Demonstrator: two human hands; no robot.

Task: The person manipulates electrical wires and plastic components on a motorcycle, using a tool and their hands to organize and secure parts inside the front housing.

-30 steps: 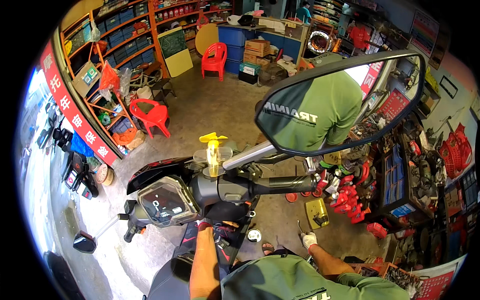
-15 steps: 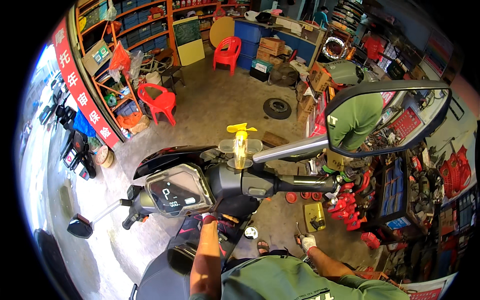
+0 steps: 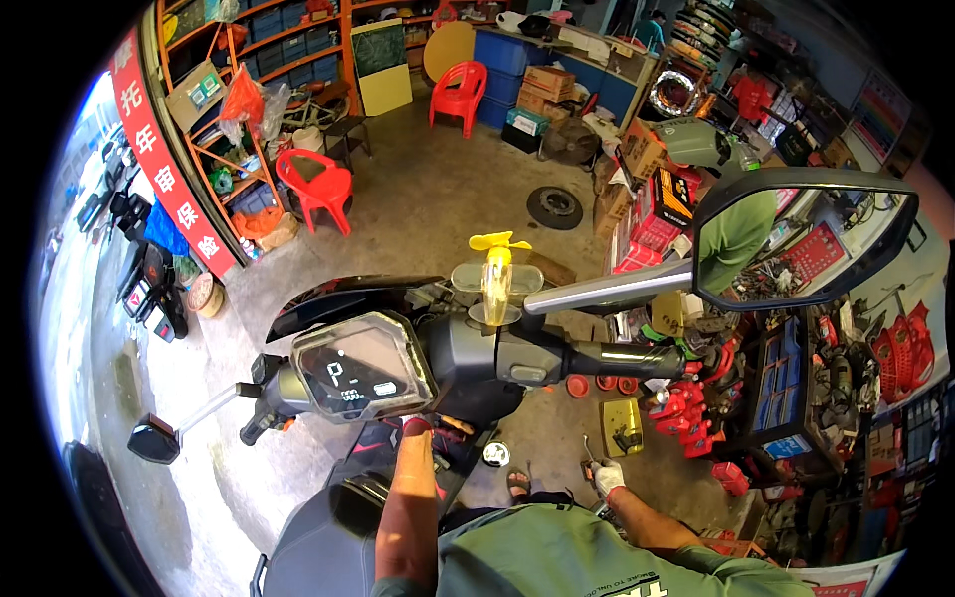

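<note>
A black motor scooter stands in front of me, its lit dashboard (image 3: 363, 366) facing up. My left forearm reaches down beside the dark seat (image 3: 313, 542). Only a reddish patch of my left hand (image 3: 417, 426) shows below the dashboard; its fingers are hidden under the front body. Off the scooter's right side, low over the floor, my right hand (image 3: 608, 479) wears a pale glove. Its fingers are closed around a thin metal hand tool (image 3: 588, 450), whose exact kind is too small to make out. A yellow tray (image 3: 623, 428) with dark parts in it lies just beyond that hand.
The right mirror (image 3: 806, 244) and handlebar grip (image 3: 637, 358) stick out over the right side. Red bottles (image 3: 686, 418) crowd the floor by a dark cabinet (image 3: 781, 388). A small tyre (image 3: 554, 207) and red chairs (image 3: 316, 189) stand farther back. A round white lid-like thing (image 3: 495, 454) lies near my foot.
The view has shifted slightly, so the handlebar and right mirror appear farther right. My right hand has moved only a little, still gripping the tool. My left arm stays in nearly the same place.
</note>
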